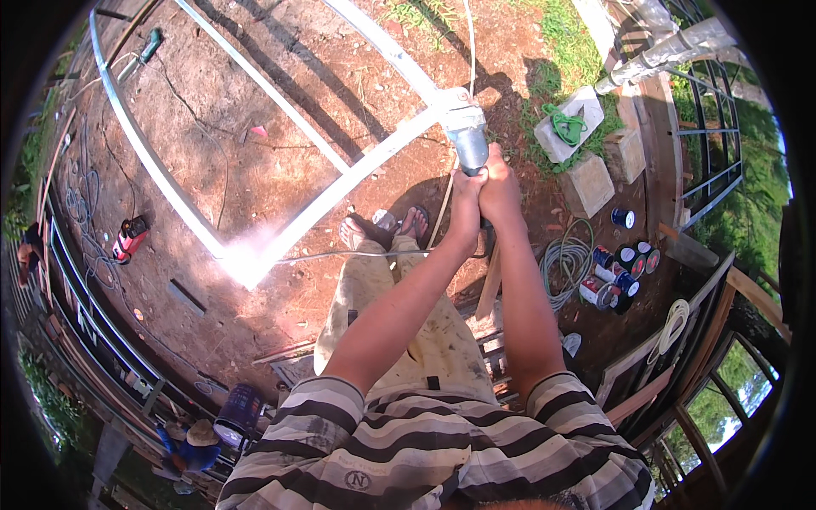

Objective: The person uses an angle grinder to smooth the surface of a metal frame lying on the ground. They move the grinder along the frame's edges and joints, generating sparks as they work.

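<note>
With both hands I grip an angle grinder [467,144] that has a grey-blue body. My left hand [466,208] is closed round its rear end, and my right hand [500,189] is closed against it from the other side. The grinder's head lies at the right corner of a silver metal tube frame [357,174]; whether the disc touches the metal I cannot tell. Strong white glare hides the frame's near corner. My sandalled feet stand just inside the view below the frame.
Concrete blocks [588,185], one topped with green cord [565,126], stand to the right. Nearer are a coiled hose [565,268] and several paint cans [625,268]. On the left lie a red machine [130,238], loose cables and a green power tool [151,44]. Metal bars line the left edge.
</note>
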`<state>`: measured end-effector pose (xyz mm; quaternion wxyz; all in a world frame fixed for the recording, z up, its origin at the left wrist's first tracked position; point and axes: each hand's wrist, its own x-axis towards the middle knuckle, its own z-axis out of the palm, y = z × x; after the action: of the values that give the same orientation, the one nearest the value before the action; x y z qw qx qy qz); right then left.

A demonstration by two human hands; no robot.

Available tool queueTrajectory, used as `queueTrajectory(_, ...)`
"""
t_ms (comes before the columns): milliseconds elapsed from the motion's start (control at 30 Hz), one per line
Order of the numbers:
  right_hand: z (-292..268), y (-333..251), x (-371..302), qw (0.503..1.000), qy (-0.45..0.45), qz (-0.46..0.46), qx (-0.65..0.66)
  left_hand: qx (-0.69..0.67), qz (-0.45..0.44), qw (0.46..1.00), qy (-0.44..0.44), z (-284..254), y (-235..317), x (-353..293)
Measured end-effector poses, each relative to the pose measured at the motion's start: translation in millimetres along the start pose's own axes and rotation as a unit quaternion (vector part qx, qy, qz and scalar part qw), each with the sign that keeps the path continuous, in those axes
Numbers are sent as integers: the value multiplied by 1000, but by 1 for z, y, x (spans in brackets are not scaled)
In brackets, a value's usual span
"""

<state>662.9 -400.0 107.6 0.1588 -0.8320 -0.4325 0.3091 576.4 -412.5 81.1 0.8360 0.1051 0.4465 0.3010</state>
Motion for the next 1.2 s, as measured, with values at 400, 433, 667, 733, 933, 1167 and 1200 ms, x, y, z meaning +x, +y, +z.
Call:
queueTrajectory(400,5,-20,-13,996,27,84,-30,-13,-44,998,-39,-13,7,-12)
queueTrajectory(433,4,-20,-15,997,25,75,-14,0,-37,999,-32,-14,6,-10)
queueTrajectory(667,-4,-23,-13,997,6,49,-61,-35,-27,999,-26,-8,-3,-6)
queueTrajectory(733,-4,-23,-9,998,13,39,-46,-42,-25,998,-32,-11,-1,-3)
queueTrajectory(933,-5,-17,-12,998,23,54,-38,8,-12,1000,-23,-6,-10,2)
queueTrajectory(1167,-6,-17,-8,997,33,54,-40,-23,-31,999,-30,1,5,-5)
queueTrajectory(1200,-5,-14,-8,997,36,42,-44,-30,-17,999,-25,6,2,-7)
